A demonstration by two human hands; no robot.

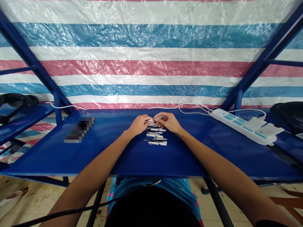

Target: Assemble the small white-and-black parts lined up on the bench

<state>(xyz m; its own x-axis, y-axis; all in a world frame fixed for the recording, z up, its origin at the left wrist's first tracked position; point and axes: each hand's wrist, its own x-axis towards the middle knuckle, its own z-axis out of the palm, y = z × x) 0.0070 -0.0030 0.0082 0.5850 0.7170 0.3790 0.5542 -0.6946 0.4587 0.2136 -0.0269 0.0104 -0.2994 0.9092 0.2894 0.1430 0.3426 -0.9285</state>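
Between my two hands, just above the blue table, is a slim white-and-grey pen (155, 119). The fingers of my left hand (139, 125) pinch its left end. My right hand (170, 121) closes on the right end with thumb and fingers. Right below the hands lies a column of pen parts: a white pen cap (157, 143) nearest me, a clear pen barrel with a dark tip (156, 139) above it, and several more caps and barrels further back. The fingers partly cover the farthest parts.
The blue table (113, 157) has a white power strip (243, 126) with plugged-in chargers on the right. White cables (189, 105) run along the back. A pixelated dark object (80, 130) lies on the left. Striped plastic sheeting (146, 67) hangs behind, between blue metal posts.
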